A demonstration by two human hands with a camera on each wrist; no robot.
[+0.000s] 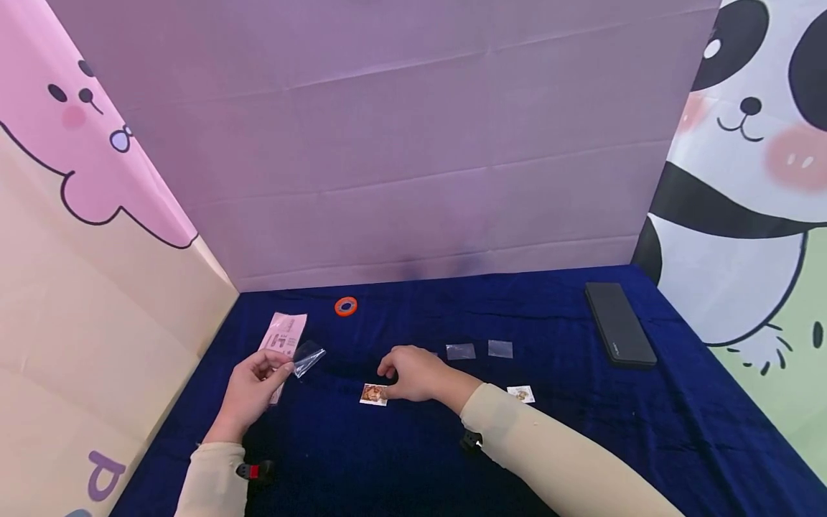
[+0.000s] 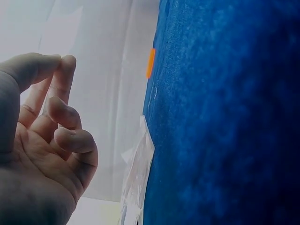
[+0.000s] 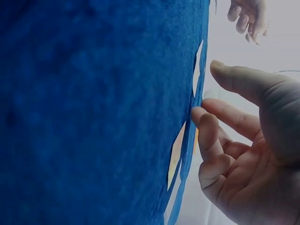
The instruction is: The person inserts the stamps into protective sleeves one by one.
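Note:
My left hand (image 1: pixel 255 380) pinches a small clear plastic sleeve (image 1: pixel 309 357) between thumb and index finger, above a pink packet (image 1: pixel 287 328). In the left wrist view the sleeve between the fingertips is hard to make out. Over the blue cloth, my right hand (image 1: pixel 416 373) reaches toward a small white-edged picture stamp (image 1: pixel 372 395), its thumb by the stamp's right edge. The right wrist view shows thumb and fingers spread apart with nothing between them. Another stamp (image 1: pixel 522 394) lies beyond the right forearm, partly covered by the sleeve.
Two clear plastic squares (image 1: pixel 461 352) lie right of the right hand, with a sliver of another beside the wrist. An orange ring-shaped roll (image 1: pixel 345 299) sits toward the back. At the right lies a long dark case (image 1: pixel 620 324). Printed fabric walls surround the blue-covered table (image 1: pixel 362 467).

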